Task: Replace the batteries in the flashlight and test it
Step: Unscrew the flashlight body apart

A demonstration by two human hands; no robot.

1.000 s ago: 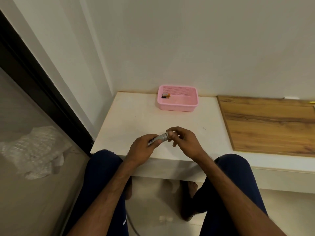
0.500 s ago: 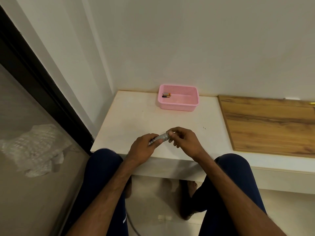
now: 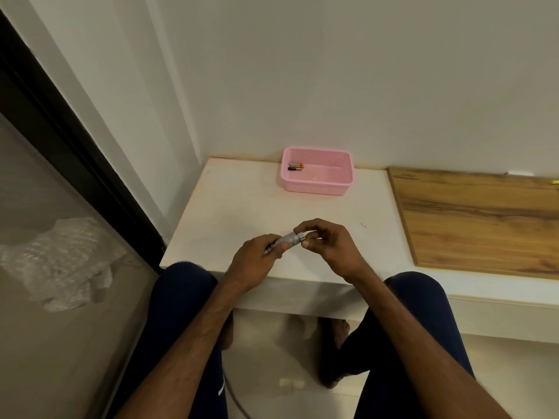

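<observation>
White desk [image 3: 242, 213] in a wall corner carries a pink basket [image 3: 317, 189] at its back edge, with two batteries [image 3: 295, 167] lying in the basket's left end. Well in front of the basket, above the desk's near edge, the left hand [image 3: 254, 261] holds the silver flashlight [image 3: 287, 238], fingers [image 3: 276, 247] wrapped round its barrel. The right hand [image 3: 329, 246] pinches the flashlight's wider end between thumb and fingertips.

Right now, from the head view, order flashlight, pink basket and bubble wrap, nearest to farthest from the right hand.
1. Flashlight: pinched in the right hand itself.
2. Pink basket: back of the ledge, by the wall.
3. Bubble wrap: floor, far left.
</observation>
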